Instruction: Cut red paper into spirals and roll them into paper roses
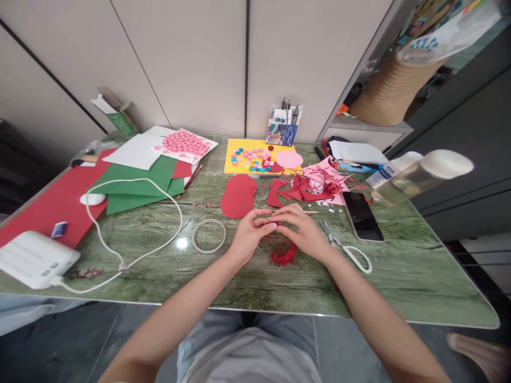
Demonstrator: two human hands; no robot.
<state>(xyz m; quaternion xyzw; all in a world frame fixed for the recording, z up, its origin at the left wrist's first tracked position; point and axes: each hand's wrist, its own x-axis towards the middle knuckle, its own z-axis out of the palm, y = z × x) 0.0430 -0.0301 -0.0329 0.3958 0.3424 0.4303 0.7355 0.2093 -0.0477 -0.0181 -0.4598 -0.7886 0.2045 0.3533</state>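
The left hand (249,237) and right hand (304,230) hold fingertips close together around a small, mostly hidden dark-red paper piece (277,224). Just bodyward, nearer the right hand, lies a curled red paper strip (286,259), its length bent into an arc; whether they join, I cannot tell.

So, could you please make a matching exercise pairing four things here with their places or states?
1. hands
2. scissors
3. phone
4. pens

a. black screen facing up
b. standing in a pack
c. pinching a red strip
d. white handles, beside the right forearm

Pairs: 1-c, 2-d, 3-a, 4-b
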